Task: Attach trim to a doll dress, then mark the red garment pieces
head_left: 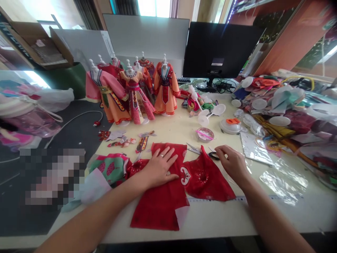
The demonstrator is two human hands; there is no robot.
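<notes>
My left hand lies flat with fingers spread on a red cloth piece, which has a pale underside showing at one turned-up corner. To its right is a second red piece with a white scroll motif, rumpled and raised at its top. My right hand hovers beside that piece with its fingers curled together in a pinch; anything between them is too small to make out. Close to those fingertips lie scissors with dark handles, partly behind the red fabric. Green and pink patterned cloth is bunched left of my left hand.
Several small dressed figures stand at the back, before a dark monitor. A round dish and a white lidded container sit mid-table. Fabric scraps pile up on the right, near clear plastic bags.
</notes>
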